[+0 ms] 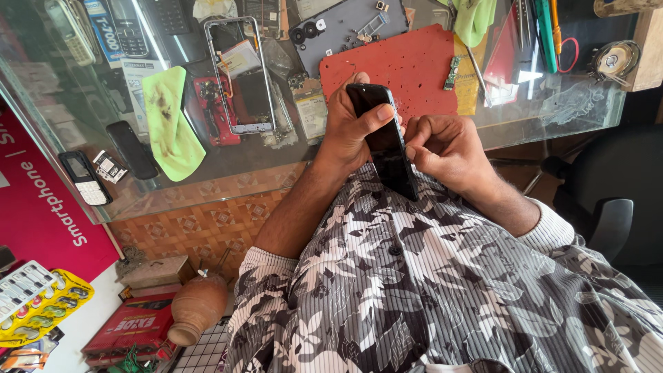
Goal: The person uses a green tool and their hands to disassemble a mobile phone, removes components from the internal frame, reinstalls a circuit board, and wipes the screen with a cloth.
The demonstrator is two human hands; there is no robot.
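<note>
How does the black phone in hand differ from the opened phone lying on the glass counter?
The black phone is held up off the counter by the left hand and the right hand; the opened phone lies flat on the glass counter, untouched. The black phone looks closed and whole; the opened phone shows a bare frame with its insides exposed. Both are slim rectangular handsets.

The left hand (349, 128) is raised in front of the chest, fingers curled closed in a grip, with the thumb laid flat across the front and pointing right. The left forearm is bare, its patterned sleeve pushed up to the elbow. The right hand (445, 148) is held just beside it, fingers bent inward into a loose fist, knuckles up. The right sleeve is likewise pushed back.
</note>
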